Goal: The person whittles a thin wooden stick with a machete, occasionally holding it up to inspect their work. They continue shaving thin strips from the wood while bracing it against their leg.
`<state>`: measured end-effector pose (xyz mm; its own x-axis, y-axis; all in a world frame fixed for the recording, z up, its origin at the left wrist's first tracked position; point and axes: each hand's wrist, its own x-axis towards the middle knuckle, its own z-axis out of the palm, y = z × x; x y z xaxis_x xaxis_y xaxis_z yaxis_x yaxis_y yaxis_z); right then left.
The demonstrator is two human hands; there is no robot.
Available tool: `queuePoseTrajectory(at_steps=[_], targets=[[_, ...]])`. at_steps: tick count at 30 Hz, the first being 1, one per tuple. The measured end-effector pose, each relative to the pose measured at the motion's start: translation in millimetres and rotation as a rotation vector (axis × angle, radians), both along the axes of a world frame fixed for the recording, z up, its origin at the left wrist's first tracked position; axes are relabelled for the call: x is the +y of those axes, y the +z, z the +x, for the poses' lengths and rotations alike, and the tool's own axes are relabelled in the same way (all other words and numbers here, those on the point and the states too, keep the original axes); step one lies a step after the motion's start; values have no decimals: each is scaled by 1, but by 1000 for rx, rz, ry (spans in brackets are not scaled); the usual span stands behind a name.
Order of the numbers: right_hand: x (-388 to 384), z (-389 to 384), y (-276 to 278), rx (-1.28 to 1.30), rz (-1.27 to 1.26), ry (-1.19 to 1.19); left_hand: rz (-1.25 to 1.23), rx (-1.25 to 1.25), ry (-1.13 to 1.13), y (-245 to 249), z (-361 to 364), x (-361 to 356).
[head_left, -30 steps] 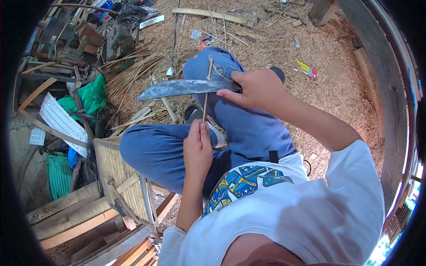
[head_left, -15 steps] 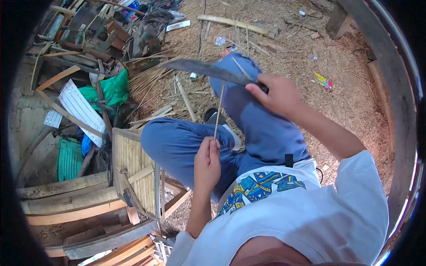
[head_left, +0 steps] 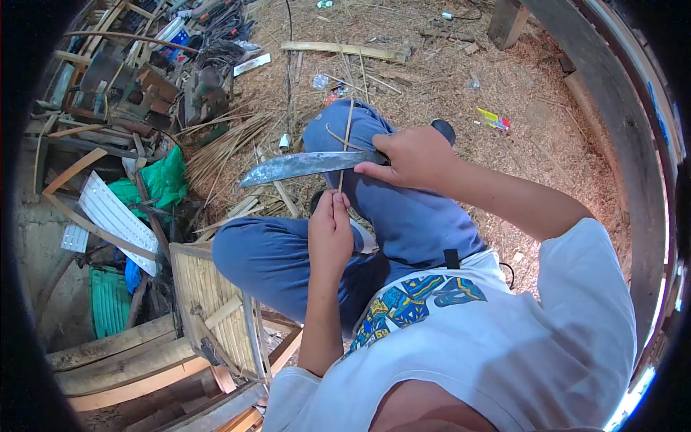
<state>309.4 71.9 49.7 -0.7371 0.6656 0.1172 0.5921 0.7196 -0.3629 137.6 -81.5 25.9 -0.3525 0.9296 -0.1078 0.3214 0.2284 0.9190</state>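
Note:
My left hand [head_left: 331, 225] is closed round the lower end of a thin bamboo stick [head_left: 348, 124], which points up and away over my raised knee. In my right hand [head_left: 416, 160] is a machete [head_left: 295, 167], gripped by its handle with the thumb along the back of the blade. The blade points left and crosses the stick a little above my left fingertips. Its broad grey face shows. A thin curled sliver [head_left: 332, 132] stands off the stick just beyond the blade. The handle's tip pokes out past my right fist.
A slatted wooden stool [head_left: 216, 288] stands at my left. Beyond it lie a green plastic sheet [head_left: 165, 180], a white ridged panel [head_left: 119, 212] and scrap wood. A bundle of thin strips [head_left: 230, 147] lies on the shaving-covered ground. A wooden beam [head_left: 612, 93] borders the right.
The machete has come down along the stick towards my left hand, and its blade has turned to show a lighter face. The whole view has shifted slightly.

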Motion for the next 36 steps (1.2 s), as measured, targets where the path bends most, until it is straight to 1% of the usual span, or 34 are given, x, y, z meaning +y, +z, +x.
queuePoseTrajectory(at_steps=[3, 6, 8, 9, 10, 12, 13, 15, 18, 19, 22, 23, 26, 29, 32, 35, 36], targets=[[2, -7, -2, -12, -9, -35, -19, 122, 24, 9, 3, -16], [12, -10, -5, -18, -66, -110, -93, 110, 14, 14, -3, -59], [21, -10, -3, -10, -139, -179, -210, -32, 103, 17, -12, -109], [22, -9, -5, -5, -153, -197, -267, -98, 149, 22, -16, -121], [20, -6, -9, 27, -148, -184, -263, -128, 178, 24, -18, -126], [21, -5, -13, 93, -117, -144, -231, -190, 251, 31, -17, -127], [18, -8, -15, 135, -115, -121, -196, -308, 268, 26, -17, -119], [7, -6, -17, 208, -109, -95, -142, -239, 206, 25, -10, -88], [-9, -3, -13, 206, -88, -23, -107, -160, 108, 11, -2, -41], [-11, -3, -10, 172, -54, 35, -102, -133, 80, 6, 0, -30], [-13, -10, -1, 50, -35, 58, -81, -183, 61, 5, 6, -12], [-12, -12, -8, 59, 5, 56, -77, -174, 75, 0, 5, -11], [-9, -16, -8, 16, -25, 60, -91, -207, 104, -4, 4, -14], [-1, -22, -8, -26, -61, 57, -98, -178, 140, -8, 7, -26], [1, -27, -8, -52, -41, 72, -74, -74, 125, -9, 3, -44], [8, -29, -13, -75, -96, -10, -140, -40, 145, 3, 7, -81], [12, -29, -14, -82, -103, -36, -176, -82, 166, 5, 7, -99]])
